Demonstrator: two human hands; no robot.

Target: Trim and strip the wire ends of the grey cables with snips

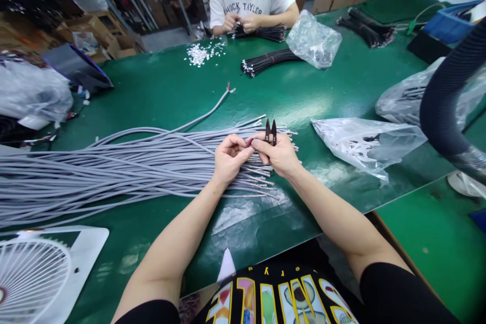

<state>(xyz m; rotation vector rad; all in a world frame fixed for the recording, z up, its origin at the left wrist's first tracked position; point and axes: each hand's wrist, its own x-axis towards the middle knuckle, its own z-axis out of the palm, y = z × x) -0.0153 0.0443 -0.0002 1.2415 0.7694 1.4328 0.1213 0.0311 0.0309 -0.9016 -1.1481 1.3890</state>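
My left hand (229, 159) is closed in a pinch, with a short red wire end (249, 142) showing between its fingertips. My right hand (280, 156) is wrapped around small dark thread snips (271, 132), whose two blades point away from me and stand apart. Its thumb and fingertip meet the left fingertips at the wire. Under and beside both hands lies a thick bundle of grey cables (152, 162), running off to the left, with their stripped ends (261, 182) near my right hand. One cable (207, 114) bends away from the bundle, its red and white cores bare.
A clear bag of white pieces (364, 144) lies right of my hands. Beyond are black wire bundles (269, 61), a crumpled plastic bag (315, 40) and white scraps (199, 54). A co-worker (250, 0) sits opposite. A white fan (34, 273) and a dark hose (448, 96) flank me.
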